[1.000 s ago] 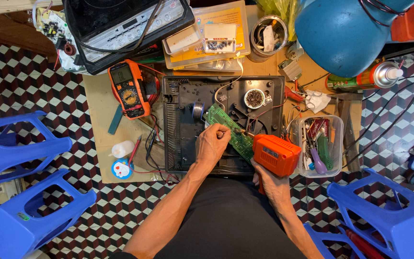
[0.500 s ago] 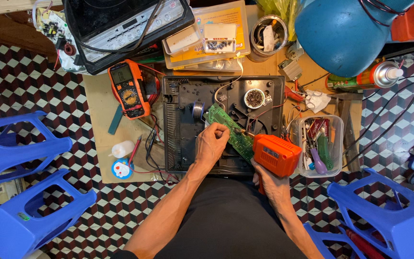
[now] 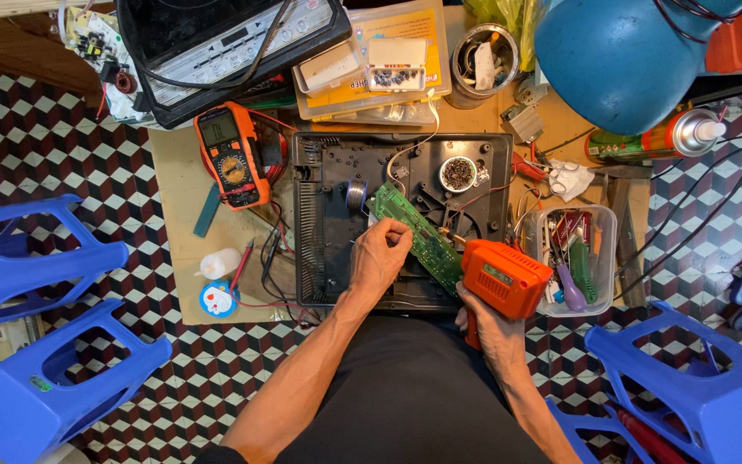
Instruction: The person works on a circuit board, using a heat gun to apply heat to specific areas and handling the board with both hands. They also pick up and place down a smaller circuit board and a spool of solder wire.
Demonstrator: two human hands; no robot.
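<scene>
- The left hand (image 3: pixel 380 256) rests over the near end of a long green circuit board (image 3: pixel 414 236), its fingers curled together and pinching near the board's edge; whether they grip the board itself or a thin strand of solder cannot be told.
- The circuit board lies slantwise across an opened black appliance base (image 3: pixel 324 215) on the work surface, straight ahead of the person.
- The right hand (image 3: pixel 495 335) is wrapped shut around the handle of an orange soldering gun (image 3: pixel 506 279), whose tip points at the board's right edge.
- A solder spool (image 3: pixel 355 194) and a small round dish (image 3: pixel 458 174) sit inside the base, beyond the board.
- An orange multimeter (image 3: pixel 229 155) lies left of the base; a clear plastic tub (image 3: pixel 573 258) of tools stands just right of the gun.
- Blue plastic stools (image 3: pixel 36 344) stand on the checkered floor at either side.
</scene>
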